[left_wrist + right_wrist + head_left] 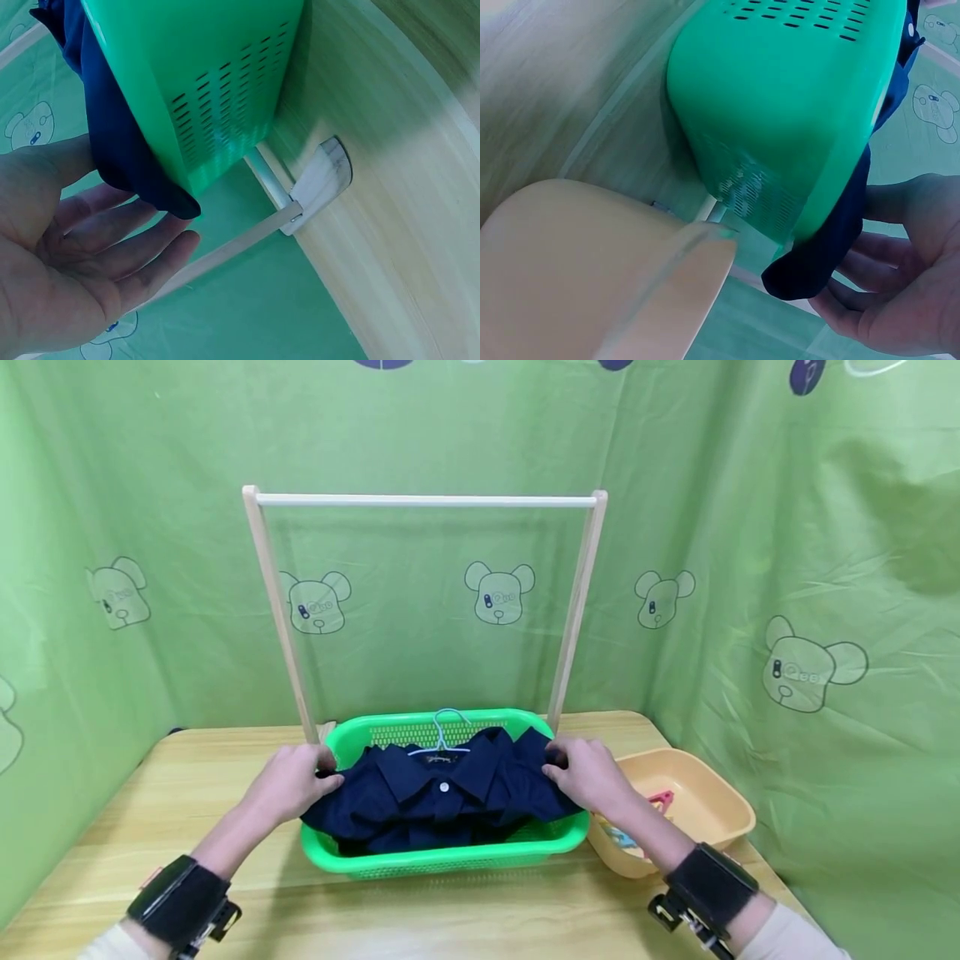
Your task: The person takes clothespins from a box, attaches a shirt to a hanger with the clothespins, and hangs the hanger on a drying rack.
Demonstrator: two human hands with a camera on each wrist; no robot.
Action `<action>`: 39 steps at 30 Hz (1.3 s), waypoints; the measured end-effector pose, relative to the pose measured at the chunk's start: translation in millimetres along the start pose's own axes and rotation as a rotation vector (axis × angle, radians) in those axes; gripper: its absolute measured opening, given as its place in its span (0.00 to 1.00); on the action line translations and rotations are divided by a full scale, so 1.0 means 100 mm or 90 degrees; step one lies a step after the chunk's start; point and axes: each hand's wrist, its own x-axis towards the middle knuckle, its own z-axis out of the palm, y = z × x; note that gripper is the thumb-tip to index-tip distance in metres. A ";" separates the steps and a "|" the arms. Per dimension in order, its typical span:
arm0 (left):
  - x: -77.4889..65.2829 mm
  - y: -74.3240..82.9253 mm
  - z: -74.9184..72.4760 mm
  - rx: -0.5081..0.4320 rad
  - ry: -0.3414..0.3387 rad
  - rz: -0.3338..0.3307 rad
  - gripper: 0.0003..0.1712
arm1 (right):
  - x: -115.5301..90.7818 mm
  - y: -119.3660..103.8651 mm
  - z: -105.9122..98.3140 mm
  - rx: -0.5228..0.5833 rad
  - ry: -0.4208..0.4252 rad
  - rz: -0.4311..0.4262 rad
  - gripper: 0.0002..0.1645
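A dark navy collared shirt (457, 802) with a white button at its neck lies in a green plastic basket (442, 864), its sides draped over the rim. The hook of a light blue hanger (441, 731) rises out of the collar. On the left side, my left hand (292, 781) pinches the shirt between thumb and fingers; the left wrist view shows the dark cloth (112, 120) hanging over the fingertips. My right hand (588, 772) pinches the opposite side, with the cloth (829, 247) held at the basket rim in the right wrist view.
Behind the basket stands a rack with a white crossbar (427, 501) and wooden posts; one foot (322, 176) shows in the left wrist view. A peach tub (701, 793) holding pink and blue plastic pieces sits at right. Green curtains (420, 627) surround the wooden table (225, 877).
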 end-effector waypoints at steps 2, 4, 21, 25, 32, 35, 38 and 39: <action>0.00 0.00 0.00 0.000 -0.008 -0.008 0.06 | 0.00 0.00 0.01 -0.002 -0.002 0.000 0.17; 0.00 0.00 0.01 0.003 -0.016 -0.012 0.06 | -0.01 0.00 0.01 -0.006 -0.004 -0.002 0.16; -0.01 0.04 0.02 0.015 -0.024 -0.002 0.05 | 0.01 -0.03 0.00 -0.028 -0.030 0.007 0.03; -0.01 0.05 0.03 0.025 -0.025 0.002 0.05 | 0.02 -0.02 0.01 -0.028 -0.035 0.010 0.03; 0.00 0.05 0.04 0.027 -0.033 -0.006 0.07 | 0.02 -0.02 0.02 -0.035 -0.043 0.016 0.04; 0.00 0.05 0.04 0.026 -0.036 -0.011 0.08 | 0.02 -0.03 0.02 -0.036 -0.040 0.017 0.05; 0.00 0.05 0.03 0.025 -0.038 -0.012 0.08 | 0.02 -0.04 0.02 -0.037 -0.034 0.017 0.06; 0.00 0.05 0.03 0.026 -0.038 -0.011 0.08 | 0.02 -0.04 0.02 -0.036 -0.032 0.016 0.06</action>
